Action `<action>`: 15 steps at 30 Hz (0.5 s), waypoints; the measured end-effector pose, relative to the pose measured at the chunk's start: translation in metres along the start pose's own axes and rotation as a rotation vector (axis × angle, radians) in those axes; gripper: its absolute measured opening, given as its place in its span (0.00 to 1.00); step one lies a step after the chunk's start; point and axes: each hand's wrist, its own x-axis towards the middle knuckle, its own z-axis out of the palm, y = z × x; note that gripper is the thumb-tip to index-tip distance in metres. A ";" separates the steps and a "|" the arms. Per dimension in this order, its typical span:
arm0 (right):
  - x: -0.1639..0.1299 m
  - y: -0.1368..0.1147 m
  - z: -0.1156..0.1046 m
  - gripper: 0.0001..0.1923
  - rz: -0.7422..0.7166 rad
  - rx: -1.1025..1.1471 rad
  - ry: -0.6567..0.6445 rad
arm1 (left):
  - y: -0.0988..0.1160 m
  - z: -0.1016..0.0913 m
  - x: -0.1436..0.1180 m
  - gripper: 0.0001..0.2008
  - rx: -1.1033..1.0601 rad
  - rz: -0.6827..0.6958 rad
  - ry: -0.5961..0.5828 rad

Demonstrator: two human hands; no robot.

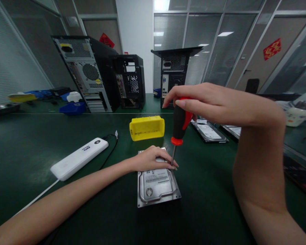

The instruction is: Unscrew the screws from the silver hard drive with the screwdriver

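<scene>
The right hand [204, 102] is curled around the top of a screwdriver [180, 126] with a black and red handle, fingers wrapped over the end of the grip, holding it nearly upright. The metal shaft points down and its tip meets the far right edge of a hard drive [156, 185], right beside the left hand's fingertips.

The left hand [153, 159] lies flat and palm down on the far end of that hard drive, fingers spread loosely over the metal cover, pressing on it without gripping anything. The drive rests label up on the dark green table [28, 149], just below both hands.

Just beyond the left hand sits a yellow plastic tray [146, 127]. To the left of that hand lies a white power bank [79, 159] with a black cable [109, 149] running from its far end. Under and behind the right hand, more hard drives [210, 132] lie on the table. Further back, past the yellow tray, three open computer cases [89, 73] stand along the far part of the table, with blue bins [72, 108] off to their left
</scene>
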 end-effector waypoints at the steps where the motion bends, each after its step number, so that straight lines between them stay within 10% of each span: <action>1: 0.000 0.000 0.000 0.19 0.004 0.001 -0.011 | 0.000 0.000 0.000 0.07 0.008 0.005 -0.010; 15: 0.008 -0.005 0.003 0.19 -0.019 0.004 -0.039 | -0.001 0.005 -0.001 0.06 0.001 -0.054 0.085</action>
